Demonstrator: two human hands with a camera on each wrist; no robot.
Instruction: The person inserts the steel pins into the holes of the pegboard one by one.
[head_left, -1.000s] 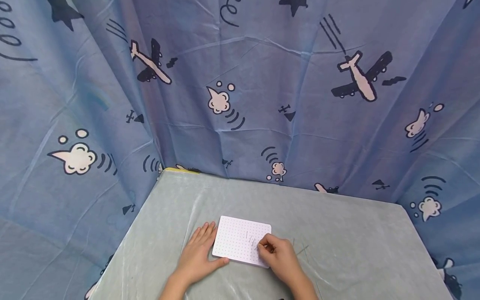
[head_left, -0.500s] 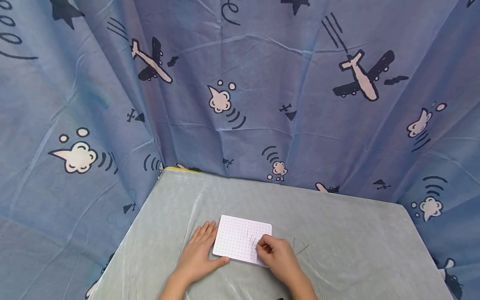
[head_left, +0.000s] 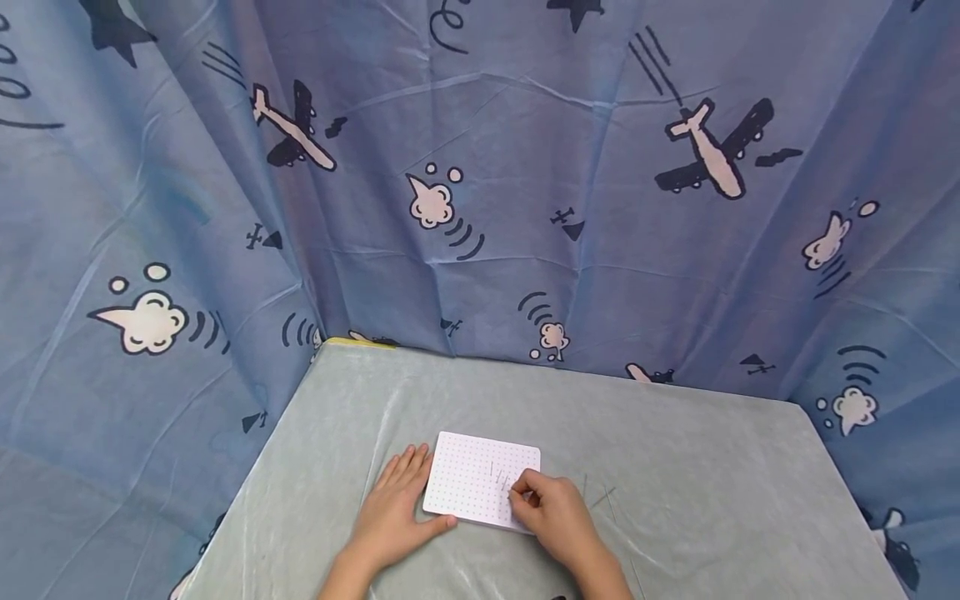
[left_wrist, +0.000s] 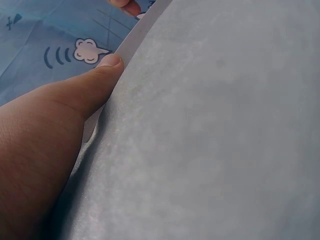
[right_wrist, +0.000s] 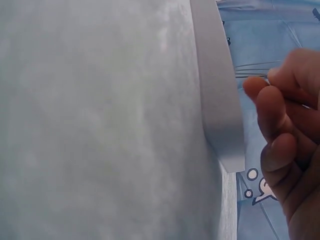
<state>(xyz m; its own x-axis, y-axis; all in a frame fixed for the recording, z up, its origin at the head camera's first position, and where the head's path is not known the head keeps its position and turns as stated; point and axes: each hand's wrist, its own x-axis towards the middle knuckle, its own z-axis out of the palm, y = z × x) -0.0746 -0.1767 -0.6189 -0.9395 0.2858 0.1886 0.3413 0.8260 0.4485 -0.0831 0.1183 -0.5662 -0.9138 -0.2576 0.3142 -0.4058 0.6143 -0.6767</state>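
A white block (head_left: 465, 475) with a grid of small dots on top lies on the table, and several thin dark sticks (head_left: 498, 475) stand upright on its right half. Flat on the cloth, my left hand (head_left: 397, 504) touches the block's left side, its thumb (left_wrist: 111, 61) at the near edge. My right hand (head_left: 551, 504) is over the block's right edge, thumb and forefinger pinching a thin stick (head_left: 511, 497) whose lower end is hard to make out. In the right wrist view, the right hand (right_wrist: 292, 110) has its other fingers curled; fine lines of the standing sticks (right_wrist: 245, 67) show beyond.
Several loose thin sticks (head_left: 602, 498) lie crossed on the grey cloth-covered table (head_left: 712, 492), right of the right hand. A blue patterned curtain (head_left: 510, 208) hangs behind the table and at both sides. Something yellow (head_left: 360, 342) shows along the far left table edge.
My right hand has shifted very slightly left over the block, still pinching. The left hand stays in place. The head view has swung a little.
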